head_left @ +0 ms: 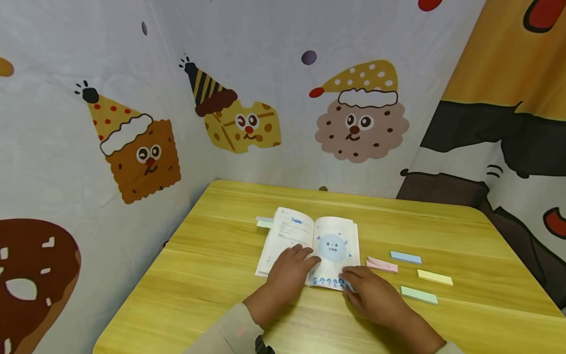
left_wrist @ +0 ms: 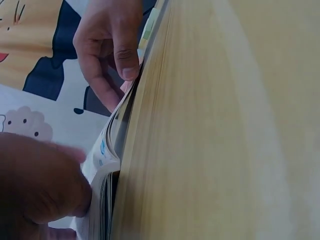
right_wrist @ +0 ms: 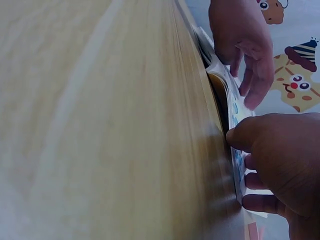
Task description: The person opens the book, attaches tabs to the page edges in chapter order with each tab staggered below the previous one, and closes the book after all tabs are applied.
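Observation:
An open book [head_left: 325, 228] lies on the table, with a page of text on its left side and a blue circle printed on its right page. My left hand [head_left: 289, 270] rests on the lower left page, its fingers reaching toward the spine. At the lower right corner my right hand [head_left: 373, 295] holds the book, thumb along the bottom edge and fingers over the page. In the right wrist view the right thumb [right_wrist: 242, 135] meets the page edge. Pale sticky tabs [head_left: 265, 222] stick out beyond the book's left edge.
Right of the book lie pads of sticky notes: pink [head_left: 382, 265], blue [head_left: 406, 257], yellow [head_left: 435, 277] and green [head_left: 419, 295]. The wooden table [head_left: 199, 255] reaches back to a cartoon-printed cloth [head_left: 292, 172]. A dark band [head_left: 264, 345] shows at the left cuff.

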### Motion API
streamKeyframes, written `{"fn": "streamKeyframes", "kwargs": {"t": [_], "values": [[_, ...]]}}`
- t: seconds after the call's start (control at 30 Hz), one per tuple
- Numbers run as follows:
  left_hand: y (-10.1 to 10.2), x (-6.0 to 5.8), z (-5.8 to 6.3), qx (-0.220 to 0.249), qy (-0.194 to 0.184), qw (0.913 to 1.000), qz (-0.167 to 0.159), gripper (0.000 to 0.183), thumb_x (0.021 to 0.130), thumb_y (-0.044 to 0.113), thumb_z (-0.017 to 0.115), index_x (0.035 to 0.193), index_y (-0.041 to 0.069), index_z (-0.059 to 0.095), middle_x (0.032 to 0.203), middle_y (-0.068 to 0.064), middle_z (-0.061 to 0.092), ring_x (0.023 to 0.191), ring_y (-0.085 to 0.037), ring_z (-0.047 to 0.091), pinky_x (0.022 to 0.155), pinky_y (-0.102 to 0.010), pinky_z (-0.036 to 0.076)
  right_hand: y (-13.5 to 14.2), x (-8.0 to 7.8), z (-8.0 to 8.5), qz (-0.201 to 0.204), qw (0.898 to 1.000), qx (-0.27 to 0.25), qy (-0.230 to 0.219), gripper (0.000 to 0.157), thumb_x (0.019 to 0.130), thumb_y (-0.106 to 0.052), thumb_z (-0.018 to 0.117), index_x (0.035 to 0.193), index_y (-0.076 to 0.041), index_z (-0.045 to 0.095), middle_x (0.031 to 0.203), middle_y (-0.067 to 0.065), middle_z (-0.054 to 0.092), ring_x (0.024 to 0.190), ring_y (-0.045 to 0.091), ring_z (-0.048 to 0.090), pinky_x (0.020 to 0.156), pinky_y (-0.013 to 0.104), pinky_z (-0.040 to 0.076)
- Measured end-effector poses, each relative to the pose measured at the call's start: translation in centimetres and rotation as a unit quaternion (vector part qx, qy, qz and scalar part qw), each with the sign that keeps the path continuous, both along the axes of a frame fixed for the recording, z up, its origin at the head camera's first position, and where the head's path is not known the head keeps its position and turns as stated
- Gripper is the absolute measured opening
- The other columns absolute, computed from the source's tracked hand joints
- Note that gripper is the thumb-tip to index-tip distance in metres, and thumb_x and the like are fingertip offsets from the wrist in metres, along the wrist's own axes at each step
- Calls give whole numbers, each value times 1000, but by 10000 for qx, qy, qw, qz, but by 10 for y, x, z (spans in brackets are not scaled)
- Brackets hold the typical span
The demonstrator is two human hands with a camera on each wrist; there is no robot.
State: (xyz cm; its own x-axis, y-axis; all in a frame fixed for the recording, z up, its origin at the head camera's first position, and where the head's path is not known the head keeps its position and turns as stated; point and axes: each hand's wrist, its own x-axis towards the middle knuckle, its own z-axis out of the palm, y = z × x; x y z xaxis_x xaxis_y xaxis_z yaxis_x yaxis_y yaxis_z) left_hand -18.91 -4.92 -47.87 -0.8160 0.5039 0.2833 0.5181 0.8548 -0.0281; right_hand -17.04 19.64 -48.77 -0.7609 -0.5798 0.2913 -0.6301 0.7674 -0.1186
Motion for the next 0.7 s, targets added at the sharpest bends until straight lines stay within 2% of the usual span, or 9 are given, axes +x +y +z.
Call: {"fn": "streamKeyframes", "kwargs": {"t": [0.07, 0.17, 0.27, 0.37, 0.43, 0.5, 0.6, 0.7], "values": [[0, 1, -2, -110, -109, 9995, -286, 41, 92, 13, 57, 127, 34, 55, 131, 6, 49, 121, -21, 43, 94, -44, 39, 0, -1, -1, 6, 10000, 28, 47, 37, 82, -32, 70, 115, -15, 66, 121, 1, 58, 112, 17, 52, 89, 38, 45], [-1, 1, -4, -246, -90, 9984, -503, 43, 92, 14, 57, 126, 39, 55, 131, 9, 49, 115, -20, 43, 87, -45, 42, 0, -2, -3, 25, 9999, 67, 139, 34, 82, -31, 71, 112, -15, 68, 117, 0, 59, 109, 16, 54, 88, 37, 46], [0, 1, -3, -318, -145, 9978, -560, 44, 91, 14, 56, 126, 42, 55, 131, 9, 48, 114, -22, 42, 86, -47, 42, 1, -2, -2, 39, 9999, 55, 125, 31, 81, -30, 71, 108, -14, 69, 113, 0, 60, 107, 15, 55, 87, 37, 47], [1, 2, -2, -440, -254, 9973, -535, 44, 92, 15, 56, 126, 43, 56, 132, 8, 47, 116, -24, 41, 86, -49, 41, 4, -4, 2, -34, 9999, -46, -139, 26, 83, -29, 70, 105, -16, 69, 109, -4, 61, 106, 13, 55, 88, 36, 46], [2, 2, 0, -530, -333, 9968, -501, 44, 92, 15, 56, 126, 43, 55, 133, 8, 47, 117, -25, 40, 87, -51, 40, 9, -8, 5, -189, 9992, -201, -295, 22, 85, -27, 69, 105, -17, 69, 107, -7, 62, 106, 12, 55, 89, 38, 45], [3, 3, 1, -583, -417, 9963, -470, 45, 92, 15, 56, 127, 43, 55, 134, 8, 46, 117, -26, 39, 88, -51, 40, 16, -12, 8, -428, 9980, -385, -271, 19, 86, -24, 67, 104, -18, 68, 107, -7, 62, 106, 13, 56, 88, 39, 45], [4, 4, 2, -606, -468, 9960, -464, 46, 91, 15, 57, 127, 43, 55, 134, 8, 46, 116, -26, 39, 87, -52, 39, 29, -22, 12, -848, 9942, -644, 164, 17, 85, -17, 69, 102, -13, 69, 107, 0, 63, 105, 22, 56, 84, 43, 46], [4, 5, 4, -627, -478, 9957, -491, 46, 90, 16, 58, 127, 43, 56, 134, 8, 46, 115, -26, 39, 86, -52, 39, 40, -31, 13, -1229, 9888, -673, 520, 18, 82, -11, 71, 100, -5, 69, 105, 11, 63, 102, 35, 55, 82, 48, 46]]}}
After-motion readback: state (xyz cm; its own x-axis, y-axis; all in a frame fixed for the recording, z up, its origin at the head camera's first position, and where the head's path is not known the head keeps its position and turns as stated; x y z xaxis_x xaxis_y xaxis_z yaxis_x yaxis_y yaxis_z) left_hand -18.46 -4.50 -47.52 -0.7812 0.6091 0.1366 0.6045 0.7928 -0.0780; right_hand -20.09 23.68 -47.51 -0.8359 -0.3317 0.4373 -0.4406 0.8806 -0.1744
